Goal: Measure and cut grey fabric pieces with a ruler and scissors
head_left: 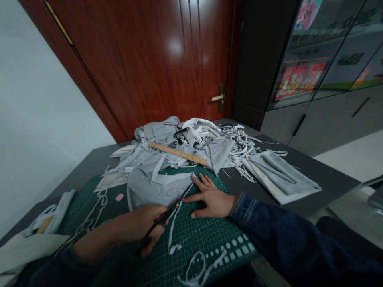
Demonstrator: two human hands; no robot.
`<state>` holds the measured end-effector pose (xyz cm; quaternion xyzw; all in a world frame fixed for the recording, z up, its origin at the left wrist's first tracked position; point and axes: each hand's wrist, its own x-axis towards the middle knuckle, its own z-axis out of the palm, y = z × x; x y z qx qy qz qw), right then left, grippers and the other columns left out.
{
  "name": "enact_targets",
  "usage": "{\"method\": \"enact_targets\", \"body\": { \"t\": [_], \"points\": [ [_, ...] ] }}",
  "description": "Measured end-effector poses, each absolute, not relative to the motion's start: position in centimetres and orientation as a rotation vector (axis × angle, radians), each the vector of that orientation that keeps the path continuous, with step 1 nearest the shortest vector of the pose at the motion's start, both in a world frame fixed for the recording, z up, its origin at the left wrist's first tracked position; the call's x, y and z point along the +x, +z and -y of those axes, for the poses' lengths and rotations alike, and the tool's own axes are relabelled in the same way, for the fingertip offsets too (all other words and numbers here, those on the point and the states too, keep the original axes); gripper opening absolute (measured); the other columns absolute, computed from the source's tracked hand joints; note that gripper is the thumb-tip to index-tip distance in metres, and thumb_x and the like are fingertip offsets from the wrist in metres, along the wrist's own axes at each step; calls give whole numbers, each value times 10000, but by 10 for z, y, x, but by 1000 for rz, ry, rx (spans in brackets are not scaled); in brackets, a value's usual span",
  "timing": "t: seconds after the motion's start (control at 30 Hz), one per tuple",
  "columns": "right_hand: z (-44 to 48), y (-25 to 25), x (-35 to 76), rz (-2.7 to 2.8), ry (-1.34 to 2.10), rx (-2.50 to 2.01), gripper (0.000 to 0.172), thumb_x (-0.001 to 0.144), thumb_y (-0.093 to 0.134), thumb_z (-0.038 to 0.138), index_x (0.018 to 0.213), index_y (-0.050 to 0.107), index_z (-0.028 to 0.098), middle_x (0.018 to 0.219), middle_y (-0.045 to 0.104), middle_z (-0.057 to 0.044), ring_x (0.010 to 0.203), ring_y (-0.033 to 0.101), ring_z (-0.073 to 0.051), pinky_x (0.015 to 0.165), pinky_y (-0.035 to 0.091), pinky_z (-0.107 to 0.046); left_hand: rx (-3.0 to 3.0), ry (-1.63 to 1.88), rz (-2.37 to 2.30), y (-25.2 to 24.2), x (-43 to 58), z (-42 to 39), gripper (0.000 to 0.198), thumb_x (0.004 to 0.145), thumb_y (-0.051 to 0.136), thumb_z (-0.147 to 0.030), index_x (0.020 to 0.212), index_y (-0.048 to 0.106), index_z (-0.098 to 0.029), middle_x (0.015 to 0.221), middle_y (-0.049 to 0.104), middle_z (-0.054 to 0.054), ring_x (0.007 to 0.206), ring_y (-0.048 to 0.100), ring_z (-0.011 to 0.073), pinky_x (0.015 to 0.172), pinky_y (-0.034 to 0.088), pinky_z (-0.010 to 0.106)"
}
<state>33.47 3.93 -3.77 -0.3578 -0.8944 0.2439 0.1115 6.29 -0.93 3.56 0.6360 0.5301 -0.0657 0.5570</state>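
My left hand [154, 225] is wrapped round the handles of dark scissors [163, 219], whose blades point up and right along the edge of a grey fabric piece [167, 187]. A narrow cut strip [171, 231] hangs from beside the blades onto the green cutting mat [209, 235]. My right hand [211, 197] lies palm down with its fingers spread. Its fingertips touch or nearly touch the fabric's right corner and the strip near the blade tips. The lower part of the scissors is partly hidden by my left hand.
Behind the mat lies a heap of grey and white fabric scraps [161, 131] with a wooden ruler [178, 153] across it. Folded fabric [278, 175] lies at the right. Loose cord [92, 215] and a pink chip [119, 197] are on the left, a curled strip [203, 271] in front.
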Motion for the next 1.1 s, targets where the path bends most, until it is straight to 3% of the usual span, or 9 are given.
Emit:
{"method": "enact_targets", "body": {
  "t": [0.23, 0.7, 0.93, 1.1],
  "points": [
    [-39, -36, 334, 2625, 735, -1072, 669, 838, 782, 642, 1455, 591, 467, 1746, -193, 21, 1554, -132, -527, 1253, -14, -666, 1426, -147, -1238, 28, 68, 4, 333, 584, 524, -229, 912, 472, -246, 559, 635, -65, 473, 590, 152, 478, 469, 247],
    [-35, -39, 334, 2633, 636, -1096, 682, 853, 764, 641, 1481, 549, 484, 1734, -230, 42, 1548, -150, -532, 1235, 5, -704, 1452, -127, -1245, 21, 67, -8, 338, 626, 570, -287, 937, 444, -245, 541, 636, -65, 453, 575, 149, 453, 472, 243],
    [-24, -40, 338, 2620, 511, -1127, 672, 904, 691, 662, 1517, 534, 433, 1766, -112, -40, 1563, -49, -547, 1221, 63, -742, 1424, -164, -1249, 26, 73, -6, 387, 598, 529, -265, 974, 441, -247, 556, 648, -65, 471, 601, 160, 476, 472, 251],
    [-28, -41, 344, 2582, 415, -1095, 859, 875, 738, 621, 1561, 496, 165, 1739, 192, -172, 1595, 110, -448, 1288, 188, -577, 1419, -167, -1210, 36, 75, -6, 393, 610, 496, -276, 1000, 468, -230, 564, 629, -81, 474, 573, 137, 491, 448, 245]
  ]
}}
